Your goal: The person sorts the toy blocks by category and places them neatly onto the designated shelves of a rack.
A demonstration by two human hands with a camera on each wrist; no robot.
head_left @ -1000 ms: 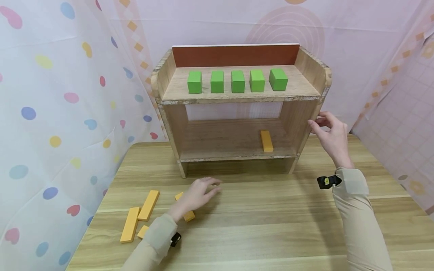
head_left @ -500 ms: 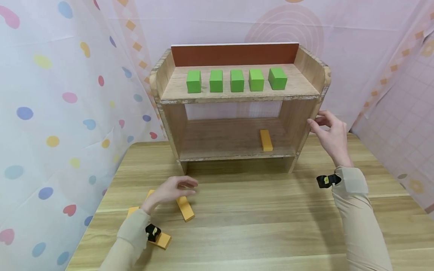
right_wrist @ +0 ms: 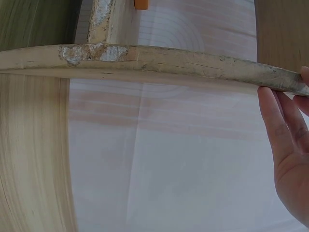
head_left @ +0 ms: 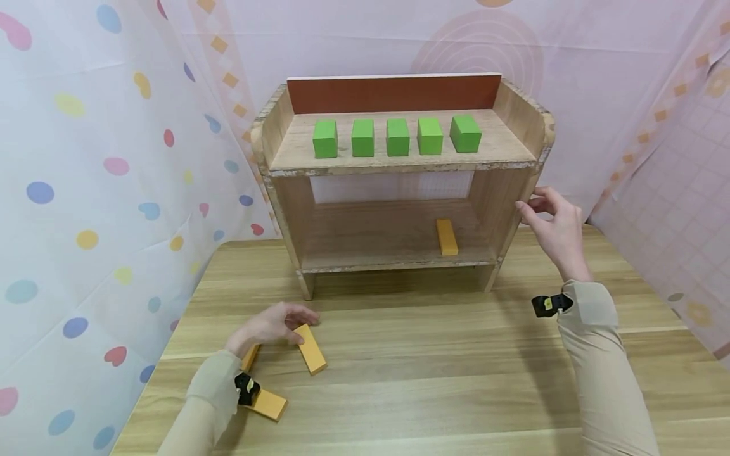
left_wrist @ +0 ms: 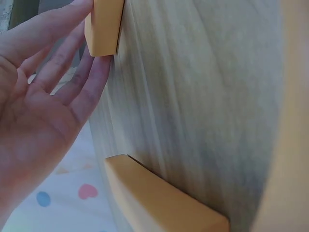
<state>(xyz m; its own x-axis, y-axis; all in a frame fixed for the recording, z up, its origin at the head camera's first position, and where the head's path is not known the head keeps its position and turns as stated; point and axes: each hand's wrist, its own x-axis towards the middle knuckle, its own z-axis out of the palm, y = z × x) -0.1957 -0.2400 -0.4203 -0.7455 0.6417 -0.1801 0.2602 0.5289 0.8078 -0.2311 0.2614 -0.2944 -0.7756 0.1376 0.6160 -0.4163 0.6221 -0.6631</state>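
Observation:
My left hand (head_left: 275,326) is low over the table, its thumb and fingers around the far end of a flat orange block (head_left: 313,356). In the left wrist view, the thumb meets the edge of that block (left_wrist: 105,29) while the fingers reach past its end. My right hand (head_left: 560,231) grips the side panel of a small wooden shelf (head_left: 399,266), thumb in front and fingers behind. In the right wrist view, its fingers (right_wrist: 270,108) lie against the panel edge (right_wrist: 193,63). Another orange block (head_left: 447,237) lies on the lower board.
Several green blocks (head_left: 397,137) stand in a row on the shelf's upper board. Beneath my left forearm and wrist lie more orange blocks (head_left: 269,405), partly covered. The wooden table (head_left: 433,392) meets a dotted cloth (head_left: 74,253) on the left.
My left hand has moved left and down to the orange block, uncovering more of that block and covering others. My right hand stays on the shelf's side.

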